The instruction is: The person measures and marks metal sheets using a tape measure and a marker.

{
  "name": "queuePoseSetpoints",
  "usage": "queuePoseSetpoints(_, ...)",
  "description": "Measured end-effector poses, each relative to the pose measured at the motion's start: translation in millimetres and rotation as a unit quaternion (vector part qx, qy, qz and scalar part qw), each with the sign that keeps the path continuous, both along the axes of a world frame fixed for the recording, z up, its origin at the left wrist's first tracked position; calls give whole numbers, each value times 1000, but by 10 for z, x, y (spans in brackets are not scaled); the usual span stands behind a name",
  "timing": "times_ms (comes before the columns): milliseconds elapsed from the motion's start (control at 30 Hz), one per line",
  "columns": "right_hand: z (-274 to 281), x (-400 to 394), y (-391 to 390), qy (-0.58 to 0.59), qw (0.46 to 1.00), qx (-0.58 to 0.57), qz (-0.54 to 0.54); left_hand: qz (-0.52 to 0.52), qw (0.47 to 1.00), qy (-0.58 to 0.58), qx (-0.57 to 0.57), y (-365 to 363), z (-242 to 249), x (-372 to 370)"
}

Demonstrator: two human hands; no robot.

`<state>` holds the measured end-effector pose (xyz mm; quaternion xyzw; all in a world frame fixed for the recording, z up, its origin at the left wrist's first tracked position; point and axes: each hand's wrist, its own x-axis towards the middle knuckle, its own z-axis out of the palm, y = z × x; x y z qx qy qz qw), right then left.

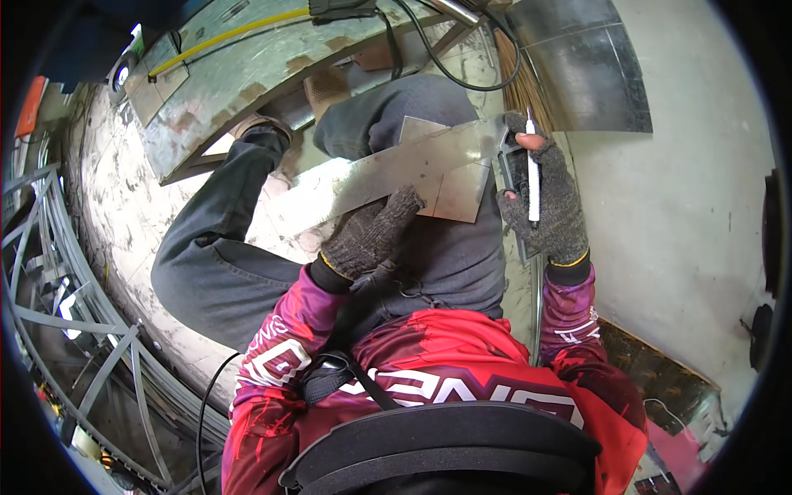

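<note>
My left hand (371, 233), in a dark knit glove, is closed at the lower edge of a long flat metal blade (379, 175). Its thumb lies on top, and the fingers are hidden below. Under the blade, a thin metal sheet (462, 194) with faint lines rests across my thigh. My right hand (549, 198), gloved with bare fingertips, holds a white pen (533, 169) upright against the palm. The same hand's fingers curl round the grey handle (506, 161) at the blade's right end.
A worn metal-topped bench (239, 91) stands ahead, with a yellow strip (231, 37) along it. Thin metal bars (91, 330) are heaped at left. A broom (518, 78), a black cable (462, 82) and a dark sheet (582, 66) are near the wall (685, 198) at right.
</note>
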<state>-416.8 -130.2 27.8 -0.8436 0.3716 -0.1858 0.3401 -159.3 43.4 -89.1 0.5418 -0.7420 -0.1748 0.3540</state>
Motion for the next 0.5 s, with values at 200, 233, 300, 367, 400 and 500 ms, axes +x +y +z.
queuePoseSetpoints(200,-40,-6,-28,-6,1000,-14,11,49,826,409,385,-190,403,12)
queuePoseSetpoints(233,-30,5,-37,-6,1000,-14,12,22,914,287,287,-135,247,3)
queuePoseSetpoints(300,-1,28,-43,-18,1000,-11,20,-4,971,156,182,-63,90,-25)
queuePoseSetpoints(367,-47,21,-60,-27,999,-22,26,26,993,97,64,-68,62,-65)
queuePoseSetpoints(400,-61,18,-67,-36,998,-34,32,27,993,97,64,-80,37,-85)
queuePoseSetpoints(500,-40,25,-52,-22,999,-27,23,47,984,145,90,-106,-6,-124)
